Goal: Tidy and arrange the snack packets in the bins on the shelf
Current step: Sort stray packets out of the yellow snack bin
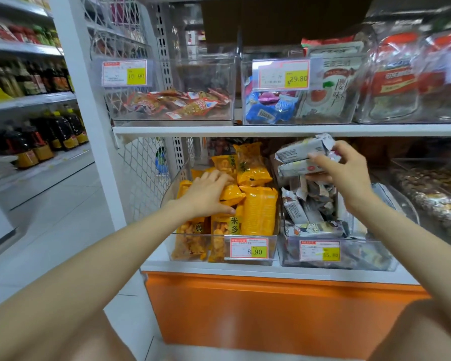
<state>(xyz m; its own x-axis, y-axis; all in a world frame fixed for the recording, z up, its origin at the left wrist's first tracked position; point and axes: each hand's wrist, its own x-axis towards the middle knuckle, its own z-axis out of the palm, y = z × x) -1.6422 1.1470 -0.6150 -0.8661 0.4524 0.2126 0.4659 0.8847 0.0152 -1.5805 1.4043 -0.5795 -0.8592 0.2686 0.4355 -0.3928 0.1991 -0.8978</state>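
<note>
Bare forearms are stretched forward. The left hand is laid, fingers spread, on orange packets filling the clear bin beneath it. Two grey packets are pinched by the right hand, directly above the grey-packet bin.

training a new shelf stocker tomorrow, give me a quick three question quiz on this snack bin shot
1. True or false: the left hand rests on the yellow packets in the bin tagged 8.90.
2. What does the right hand hold? A) grey packets B) a bottle C) a price tag
3. Fill in: the bin under the right hand is tagged ___.
Key: 1 true; 2 A; 3 15.80
</note>
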